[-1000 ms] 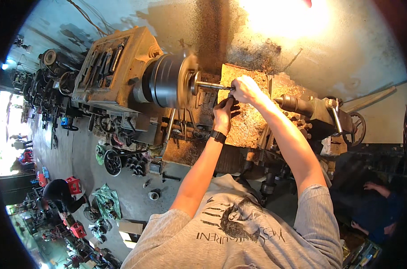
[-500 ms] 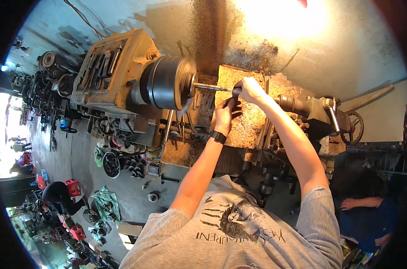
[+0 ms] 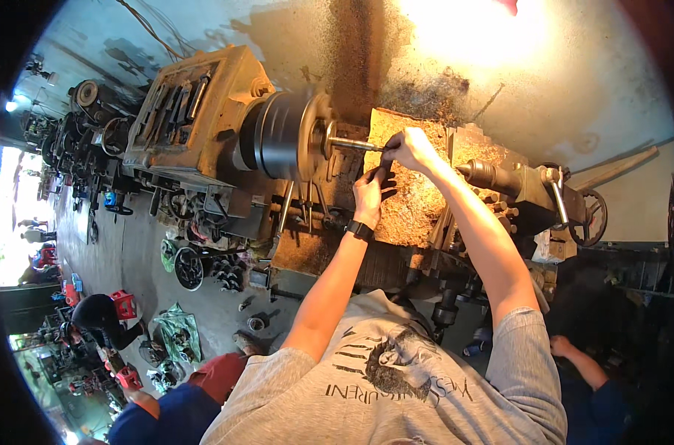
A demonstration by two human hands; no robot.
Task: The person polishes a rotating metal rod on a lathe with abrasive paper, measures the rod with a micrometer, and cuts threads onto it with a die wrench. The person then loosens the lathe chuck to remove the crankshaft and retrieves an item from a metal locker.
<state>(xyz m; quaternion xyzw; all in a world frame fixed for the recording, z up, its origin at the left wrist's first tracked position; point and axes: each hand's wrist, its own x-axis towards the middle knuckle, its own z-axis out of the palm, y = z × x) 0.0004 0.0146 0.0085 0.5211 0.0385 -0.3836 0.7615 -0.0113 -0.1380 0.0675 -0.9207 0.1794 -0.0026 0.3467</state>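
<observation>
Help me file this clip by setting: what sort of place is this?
Probably a machine workshop: a lathe with a slim metal rod sticking out from its round chuck, and what look like shavings strewn nearby.

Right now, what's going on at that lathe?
A person is working bare-handed at the lathe. The right hand and left hand are close together at the free end of a slim metal rod, which sticks out from the chuck; what they pinch is too small to tell. The chuck looks blurred, probably spinning. The tailstock stands apart from the rod, off to the right.
</observation>
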